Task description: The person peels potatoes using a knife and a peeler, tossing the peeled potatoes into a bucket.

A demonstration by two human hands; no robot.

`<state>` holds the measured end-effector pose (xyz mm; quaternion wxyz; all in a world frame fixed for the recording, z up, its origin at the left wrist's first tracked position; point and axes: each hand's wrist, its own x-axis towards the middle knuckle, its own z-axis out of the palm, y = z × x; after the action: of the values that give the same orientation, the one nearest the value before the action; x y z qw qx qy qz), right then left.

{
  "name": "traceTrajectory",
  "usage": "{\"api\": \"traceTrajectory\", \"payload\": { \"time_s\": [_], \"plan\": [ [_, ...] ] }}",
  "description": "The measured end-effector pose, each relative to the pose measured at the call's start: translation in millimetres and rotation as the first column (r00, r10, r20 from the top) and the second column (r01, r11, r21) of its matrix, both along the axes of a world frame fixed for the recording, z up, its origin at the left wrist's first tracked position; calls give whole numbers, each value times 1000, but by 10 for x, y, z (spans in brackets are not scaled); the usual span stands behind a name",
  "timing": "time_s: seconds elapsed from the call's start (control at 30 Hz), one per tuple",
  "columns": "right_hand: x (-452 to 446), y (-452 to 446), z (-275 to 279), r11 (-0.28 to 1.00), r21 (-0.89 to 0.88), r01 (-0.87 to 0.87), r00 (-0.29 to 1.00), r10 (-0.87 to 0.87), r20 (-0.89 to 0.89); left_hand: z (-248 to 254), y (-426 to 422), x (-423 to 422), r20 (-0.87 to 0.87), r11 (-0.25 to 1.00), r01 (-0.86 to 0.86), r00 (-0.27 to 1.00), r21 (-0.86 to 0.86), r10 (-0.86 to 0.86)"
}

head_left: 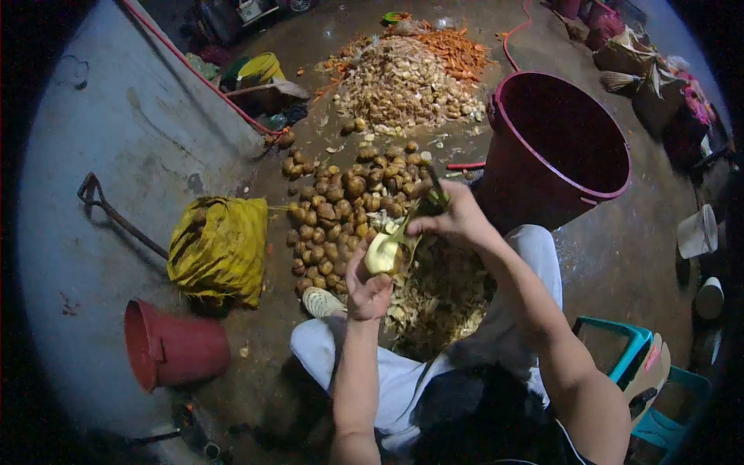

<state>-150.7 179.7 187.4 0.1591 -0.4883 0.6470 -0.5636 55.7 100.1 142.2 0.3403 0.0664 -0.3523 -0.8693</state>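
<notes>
My left hand (366,288) cups a round root vegetable (381,254) from below. Its upper side is bare and pale yellow, and brown skin shows lower on its right. My right hand (457,213) is closed around a dark green-handled tool (439,192), held against the vegetable's right side; its exact kind is hard to make out. Thin peel strips hang between the two hands. Below them lies a heap of pale peelings (442,298) between my legs. Ahead, many unpeeled brown root vegetables (329,209) are spread on the wet floor.
A large dark red tub (562,147) stands at right front. Farther ahead rises a pile of pale peeled pieces (403,85), with orange pieces (453,54) behind. At left are a yellow sack (221,248), a red bucket (174,345) and a wall (132,155). A teal stool (620,333) is at right.
</notes>
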Motion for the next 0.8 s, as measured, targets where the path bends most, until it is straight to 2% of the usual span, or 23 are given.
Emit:
{"api": "traceTrajectory", "payload": {
  "time_s": [0.03,0.07,0.13,0.2,0.23,0.27,0.33,0.37,0.4,0.47,0.53,0.57,0.6,0.67,0.73,0.8],
  "plan": [
    [-144,-33,-100,993,61,104,991,-98,-89,-101,-7,16,-17,997,-73,997,28,73],
    [-347,-123,-402,997,33,75,989,-79,127,-203,-14,33,-32,988,-145,989,54,147],
    [-346,-82,-246,990,116,84,992,-94,79,-129,-74,87,-112,980,58,993,189,-37],
    [-157,-53,-106,1000,-8,-13,992,12,-124,-181,-99,62,-72,993,18,997,116,-10],
    [20,27,116,996,81,-33,995,40,-89,-174,-72,97,84,997,-26,996,70,21],
    [59,25,97,999,18,-45,990,47,-131,-155,-55,105,104,998,-29,994,53,23],
    [-38,-10,-5,996,76,46,999,-44,-25,-115,-22,119,144,999,-33,989,18,30],
    [-211,-93,-211,990,92,102,995,-100,-31,-133,-16,103,51,991,-36,998,132,30],
    [-279,-106,-211,986,97,135,991,-133,-30,-60,-16,83,3,986,-13,1000,168,13],
    [-285,-94,-269,987,149,52,989,-71,128,89,-16,41,-91,970,40,996,238,-18],
    [14,15,128,993,104,-62,998,61,16,28,-37,71,18,995,27,999,99,-29],
    [112,29,100,999,-11,-30,999,30,-34,-6,-22,69,66,998,16,998,54,-19],
    [66,5,44,999,-8,-31,999,30,-27,-37,-8,65,114,1000,7,993,9,-8],
    [-131,-55,-86,993,23,115,986,-111,-124,-174,-11,67,-44,983,-7,999,186,16],
    [-254,-87,-170,981,172,92,978,-121,170,-183,2,76,-164,948,34,986,318,19],
    [-152,-78,-279,1000,31,5,997,-8,83,-146,-18,54,-107,976,30,994,215,-7]
  ]
}}
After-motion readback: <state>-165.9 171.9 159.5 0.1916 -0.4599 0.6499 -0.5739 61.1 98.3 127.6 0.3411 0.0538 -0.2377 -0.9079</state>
